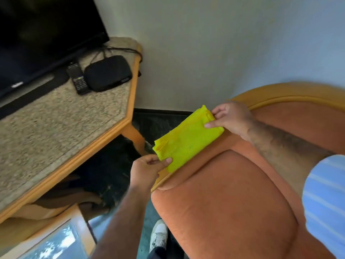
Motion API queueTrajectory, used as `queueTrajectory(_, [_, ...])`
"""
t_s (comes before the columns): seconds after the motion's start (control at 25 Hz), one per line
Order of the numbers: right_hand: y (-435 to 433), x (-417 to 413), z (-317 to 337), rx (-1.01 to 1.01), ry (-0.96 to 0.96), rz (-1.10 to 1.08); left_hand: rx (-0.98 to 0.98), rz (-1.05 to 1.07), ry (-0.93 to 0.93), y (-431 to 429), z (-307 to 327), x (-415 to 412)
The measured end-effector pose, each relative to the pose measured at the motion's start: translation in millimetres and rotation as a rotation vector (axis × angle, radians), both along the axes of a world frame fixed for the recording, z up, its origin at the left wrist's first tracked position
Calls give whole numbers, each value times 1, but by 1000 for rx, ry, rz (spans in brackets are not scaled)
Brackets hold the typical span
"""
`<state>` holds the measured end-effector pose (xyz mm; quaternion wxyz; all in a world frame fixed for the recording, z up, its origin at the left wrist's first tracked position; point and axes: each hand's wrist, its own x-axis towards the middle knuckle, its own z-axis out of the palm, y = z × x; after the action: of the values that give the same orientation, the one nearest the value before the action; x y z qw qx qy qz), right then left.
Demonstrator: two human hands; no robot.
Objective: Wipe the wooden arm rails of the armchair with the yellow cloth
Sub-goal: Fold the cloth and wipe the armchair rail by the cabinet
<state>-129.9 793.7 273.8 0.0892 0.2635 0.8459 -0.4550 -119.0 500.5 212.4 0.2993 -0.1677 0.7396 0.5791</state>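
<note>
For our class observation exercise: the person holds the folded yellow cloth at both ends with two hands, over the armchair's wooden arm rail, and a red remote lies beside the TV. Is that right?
Not quite. The remote is black, not red, as the head view shows. The rest stands: the left hand and the right hand hold the folded yellow cloth at both ends over the armchair's wooden arm rail, with the remote beside the TV.

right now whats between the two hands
In the head view, the folded yellow cloth spans from left hand to right hand, each pinching an end, laid along the armchair's wooden arm rail.
</note>
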Motion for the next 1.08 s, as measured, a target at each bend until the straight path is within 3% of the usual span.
queueTrajectory(0.12, [13,2,-7,233,48,101,-206,-33,82,28,-11,-3])
queueTrajectory(0.48, [-7,-10,-40,487,24,263,-574,-252,202,41,-30,-8])
queueTrajectory(0.52, [-9,-10,-40,520,29,271,-599,-267,273,42,-30,-6])
queueTrajectory(0.6, [-8,-6,-41,688,64,319,-593,-358,662,42,-29,-3])
queueTrajectory(0.68, [-2,1,-40,899,171,399,-534,-646,1094,48,-28,-7])
queueTrajectory(0.72, [3,4,-41,995,219,435,-513,-806,1214,55,-29,-13])
queueTrajectory(0.8, [19,10,-46,1123,228,480,-537,-1031,1305,75,-36,-29])
queueTrajectory(0.92, [40,14,-59,1173,91,480,-599,-1267,1310,95,-54,-46])
queueTrajectory(1.08, [46,1,-72,1224,104,414,-595,-1278,1326,98,-78,-51])
